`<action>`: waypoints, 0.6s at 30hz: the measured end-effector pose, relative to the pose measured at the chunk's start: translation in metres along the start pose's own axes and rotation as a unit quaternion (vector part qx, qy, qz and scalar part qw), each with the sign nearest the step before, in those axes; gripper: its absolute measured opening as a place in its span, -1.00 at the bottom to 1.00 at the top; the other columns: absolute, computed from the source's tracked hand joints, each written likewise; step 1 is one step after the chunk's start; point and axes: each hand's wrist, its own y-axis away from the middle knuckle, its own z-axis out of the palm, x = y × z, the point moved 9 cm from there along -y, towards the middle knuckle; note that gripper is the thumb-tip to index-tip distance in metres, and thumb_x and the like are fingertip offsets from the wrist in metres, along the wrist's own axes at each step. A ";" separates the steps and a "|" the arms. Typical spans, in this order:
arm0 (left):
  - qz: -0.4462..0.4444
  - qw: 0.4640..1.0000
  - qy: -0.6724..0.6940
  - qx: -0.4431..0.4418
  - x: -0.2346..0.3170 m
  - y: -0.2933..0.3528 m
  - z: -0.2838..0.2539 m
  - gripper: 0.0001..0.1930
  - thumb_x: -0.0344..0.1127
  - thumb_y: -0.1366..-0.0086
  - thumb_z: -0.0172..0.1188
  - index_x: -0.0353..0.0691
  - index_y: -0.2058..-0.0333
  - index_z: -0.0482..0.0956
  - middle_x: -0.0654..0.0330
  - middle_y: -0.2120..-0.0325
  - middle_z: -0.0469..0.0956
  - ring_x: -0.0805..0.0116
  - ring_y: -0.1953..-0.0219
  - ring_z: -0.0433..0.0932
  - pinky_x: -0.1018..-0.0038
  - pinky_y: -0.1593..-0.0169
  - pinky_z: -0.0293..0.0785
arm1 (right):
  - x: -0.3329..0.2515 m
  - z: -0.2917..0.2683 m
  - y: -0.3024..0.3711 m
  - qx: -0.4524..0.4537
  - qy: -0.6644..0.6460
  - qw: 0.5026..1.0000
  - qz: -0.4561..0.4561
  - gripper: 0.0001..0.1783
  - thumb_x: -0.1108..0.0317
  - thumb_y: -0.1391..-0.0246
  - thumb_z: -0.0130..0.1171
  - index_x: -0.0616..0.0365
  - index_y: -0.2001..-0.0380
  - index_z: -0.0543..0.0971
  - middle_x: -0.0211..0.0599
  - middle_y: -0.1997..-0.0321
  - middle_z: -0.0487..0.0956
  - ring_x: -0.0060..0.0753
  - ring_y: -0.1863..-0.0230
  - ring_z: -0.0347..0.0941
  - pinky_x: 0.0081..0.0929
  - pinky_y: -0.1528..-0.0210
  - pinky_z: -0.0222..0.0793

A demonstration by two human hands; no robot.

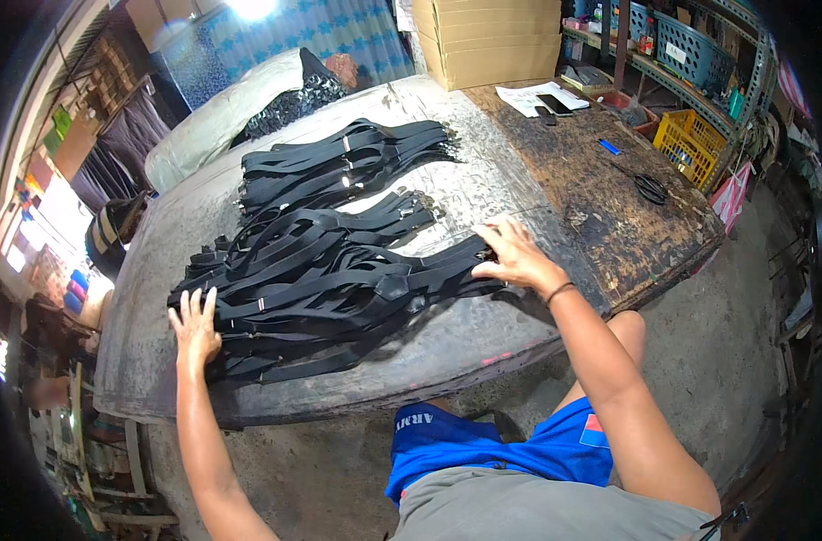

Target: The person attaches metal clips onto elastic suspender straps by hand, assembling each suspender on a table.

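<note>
Black elastic suspenders with metal clips lie in a long, loose bundle along the near side of the worktable. My left hand rests on the bundle's left end, its fingers spread. At the other end my right hand touches the strap ends, thumb and fingers apart. Behind this bundle lies a second pile of black suspenders, its clips gathered at both ends. A small dark patch joins straps near the middle of the near bundle.
A filled pale sack lies at the back left and a cardboard box stands at the back. On the right are a phone, scissors and a blue marker-like item. A yellow crate sits beyond the table's right edge.
</note>
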 end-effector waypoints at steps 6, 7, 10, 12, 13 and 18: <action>0.178 0.946 0.224 0.153 0.122 -0.053 -0.087 -0.60 -0.37 -0.17 0.27 -0.17 -0.02 0.55 0.02 0.02 0.54 0.00 -0.02 0.54 0.23 -0.06 0.50 | 0.013 -0.064 0.021 0.097 -0.102 0.990 0.013 -0.75 0.39 -0.13 0.23 0.18 0.12 0.59 -0.15 0.12 0.54 -0.07 0.03 0.48 -0.24 -0.05 0.40; 0.199 0.940 0.233 0.153 0.145 -0.059 -0.098 -0.66 -0.38 -0.19 0.26 -0.18 0.03 0.58 0.05 0.07 0.56 0.03 0.02 0.56 0.24 -0.02 0.52 | 0.009 -0.069 0.023 0.099 -0.109 0.989 0.010 -0.75 0.39 -0.13 0.23 0.18 0.12 0.59 -0.15 0.12 0.54 -0.07 0.03 0.48 -0.24 -0.05 0.40; 0.254 0.922 0.223 0.188 0.209 -0.095 -0.104 -0.78 -0.36 -0.24 0.20 -0.17 0.13 0.63 0.09 0.19 0.61 0.07 0.12 0.60 0.24 0.05 0.54 | 0.014 -0.092 0.038 0.137 -0.168 0.973 0.073 -0.87 0.43 -0.18 0.18 0.21 0.21 0.60 -0.22 0.20 0.55 -0.20 0.17 0.52 -0.35 0.07 0.43; 0.259 0.929 0.203 0.170 0.240 -0.124 -0.087 -0.80 -0.34 -0.25 0.17 -0.17 0.16 0.64 0.07 0.24 0.63 0.04 0.15 0.61 0.22 0.07 0.54 | 0.021 -0.105 0.046 0.192 -0.207 0.956 0.081 -0.90 0.46 -0.25 0.11 0.21 0.24 0.59 -0.26 0.23 0.53 -0.32 0.25 0.49 -0.47 0.16 0.41; 0.268 0.929 0.185 0.174 0.255 -0.136 -0.082 -0.80 -0.33 -0.25 0.16 -0.18 0.18 0.65 0.04 0.29 0.64 0.04 0.15 0.61 0.22 0.08 0.55 | 0.025 -0.108 0.049 0.196 -0.207 0.955 0.085 -0.90 0.46 -0.25 0.11 0.21 0.24 0.59 -0.26 0.23 0.53 -0.32 0.25 0.49 -0.47 0.16 0.41; 0.281 0.959 -0.019 0.021 0.305 -0.178 -0.022 -0.74 -0.21 -0.18 0.27 -0.14 0.17 0.64 0.09 0.23 0.66 0.14 0.07 0.62 0.21 0.02 0.51 | 0.060 -0.136 0.073 0.271 -0.181 0.936 0.130 -0.87 0.41 -0.31 0.09 0.23 0.25 0.58 -0.30 0.33 0.52 -0.42 0.33 0.46 -0.49 0.24 0.38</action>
